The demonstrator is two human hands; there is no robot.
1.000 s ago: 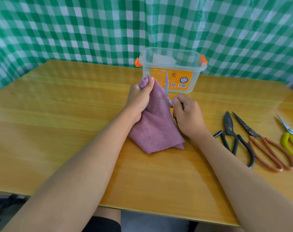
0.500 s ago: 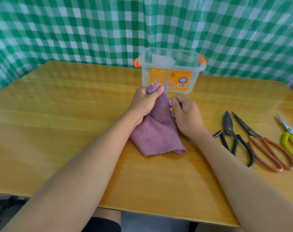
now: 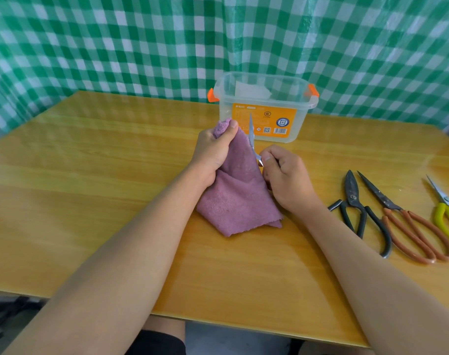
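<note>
Fingers (image 3: pixel 228 129) of left hand (image 3: pixel 211 155): curled tight round the top corner of cloth (image 3: pixel 238 198), thumb pressed on the bunched tip.

Cloth: mauve, fleecy, soft nap; drawn up into a peak at the grip, lower folds spread on table (image 3: pixel 90 175) between both wrists.

Right hand (image 3: pixel 287 180): fingers curled close round the handles of small scissors (image 3: pixel 251 135), handles hidden in the grip. Blades: slim, silver, pointing up, lying against the cloth's right edge just beside the left thumb.

Beyond the fingertips: clear plastic box (image 3: pixel 299 124), orange label, orange clips.

Right of the right hand, well apart, flat on the table: black-handled shears (image 3: pixel 352 198), brown-handled scissors (image 3: pixel 407 224), yellow-handled scissors (image 3: pixel 446 213), side by side.

Backdrop: green-and-white checked sheet (image 3: pixel 141 42).
</note>
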